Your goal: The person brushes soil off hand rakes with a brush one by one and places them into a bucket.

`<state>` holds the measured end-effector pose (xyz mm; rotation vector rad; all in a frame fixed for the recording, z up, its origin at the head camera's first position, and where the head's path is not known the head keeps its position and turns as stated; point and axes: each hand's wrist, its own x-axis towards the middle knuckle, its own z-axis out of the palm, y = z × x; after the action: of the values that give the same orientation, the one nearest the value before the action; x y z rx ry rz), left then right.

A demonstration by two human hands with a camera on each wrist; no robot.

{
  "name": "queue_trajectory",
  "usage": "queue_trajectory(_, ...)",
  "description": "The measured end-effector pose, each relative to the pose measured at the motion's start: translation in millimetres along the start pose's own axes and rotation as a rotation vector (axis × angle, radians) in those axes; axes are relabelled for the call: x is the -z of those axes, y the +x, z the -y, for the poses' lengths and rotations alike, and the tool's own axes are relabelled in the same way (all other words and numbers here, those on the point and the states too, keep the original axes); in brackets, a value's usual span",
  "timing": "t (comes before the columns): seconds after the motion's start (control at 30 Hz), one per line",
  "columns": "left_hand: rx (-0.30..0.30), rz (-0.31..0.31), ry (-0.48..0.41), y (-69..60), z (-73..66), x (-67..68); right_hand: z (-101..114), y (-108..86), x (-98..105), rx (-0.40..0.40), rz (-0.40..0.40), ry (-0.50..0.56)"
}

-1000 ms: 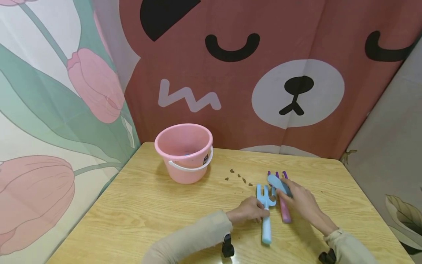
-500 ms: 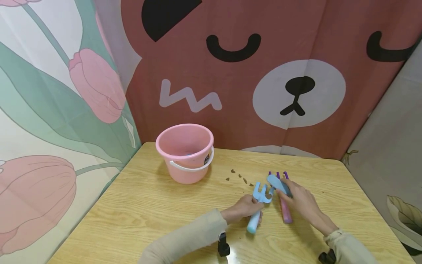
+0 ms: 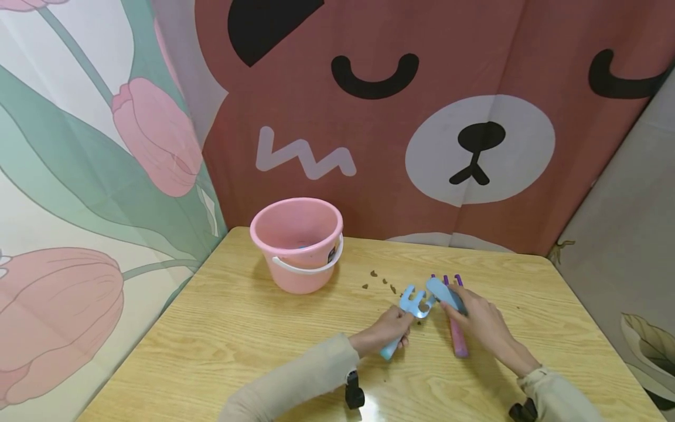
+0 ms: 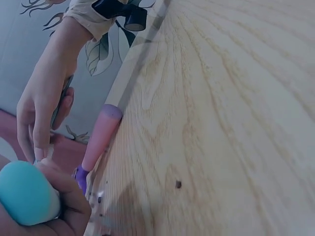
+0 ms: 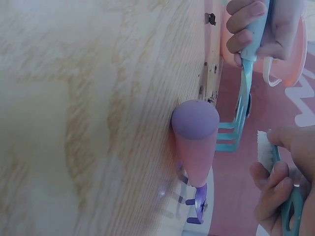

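My left hand [image 3: 387, 329] grips the handle of a light-blue toy garden fork [image 3: 413, 303], held tilted above the table. A brown smear of dirt shows on the fork's head. Beside it, my right hand [image 3: 484, 321] holds a small blue brush [image 3: 439, 289]; its white bristles [image 5: 265, 149] face the fork in the right wrist view. Brush and fork are close together, and I cannot tell whether they touch. Beneath the right hand, a second toy garden fork [image 3: 459, 340] with pink handle and purple tines lies on the table.
A pink bucket [image 3: 297, 275] with a white handle stands at the back left of the wooden table [image 3: 253, 346], something blue inside. Several brown dirt crumbs [image 3: 392, 289] lie between bucket and forks. A patterned cloth [image 3: 379, 176] hangs behind the table.
My left hand has moved the blue fork up and left, turning its handle end leftward. A crumb now shows on the table beneath the fork. The right hand and brush have stayed nearly in place.
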<state>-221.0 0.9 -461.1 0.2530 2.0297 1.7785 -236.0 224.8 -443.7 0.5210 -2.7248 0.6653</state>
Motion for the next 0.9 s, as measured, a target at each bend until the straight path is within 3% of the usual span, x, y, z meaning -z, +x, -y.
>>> queue_trajectory(0.23,-0.005,-0.058,-0.090,-0.1,6.0,12.0,4.1,0.9,0.1,-0.005,0.005,0.017)
queue_trajectory(0.43,-0.008,-0.140,-0.062,-0.8,8.2,19.0,8.7,1.7,-2.7,0.010,-0.004,0.041)
queue_trajectory(0.73,-0.036,-0.124,-0.019,-0.9,8.7,32.1,11.9,4.1,-8.2,0.015,-0.003,0.052)
queue_trajectory(0.9,-0.035,-0.138,-0.046,-3.8,4.5,37.4,13.0,6.2,-9.5,0.022,-0.001,0.050)
